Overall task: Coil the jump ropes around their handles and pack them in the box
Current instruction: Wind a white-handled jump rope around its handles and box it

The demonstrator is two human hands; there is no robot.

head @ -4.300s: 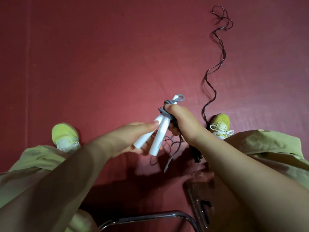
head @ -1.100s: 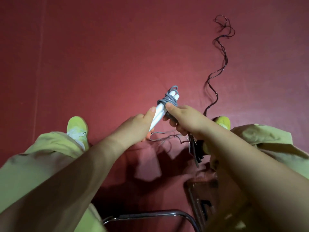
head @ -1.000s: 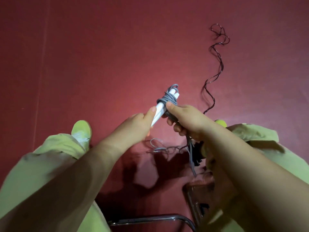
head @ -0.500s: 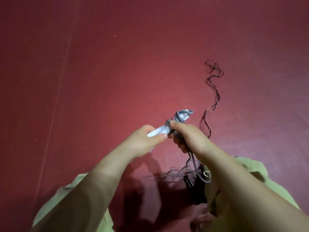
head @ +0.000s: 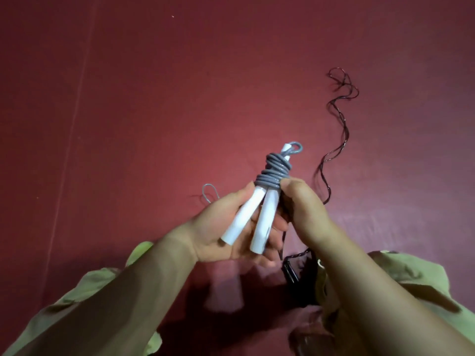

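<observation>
Within the last second the loose grey cord that dangled below the hands has mostly gone up into the winding: the grey plastic-coated jump rope [head: 274,173] now sits as a thick stack of turns round the upper ends of the two white cylindrical handles [head: 253,217], with a small loop standing out at the top toward 12 o'clock. The left hand [head: 231,232] cradles the lower halves of the handles in its palm, thumb along the side, its grip closed round them; the right hand [head: 303,209] pinches the lowest turns of the coil with thumb and fingers, holding them from slipping. A short grey tail [head: 209,192] shows at 9 o'clock of the left hand, and it seems to be the last free length, though blur makes this uncertain. So this rope is nearly coiled, with only the end left to tuck. The thin dark second jump rope [head: 339,140] lies uncoiled on the red floor [head: 154,111] toward 1 o'clock, its black handles [head: 291,272] below the right wrist. No box is in view.
</observation>
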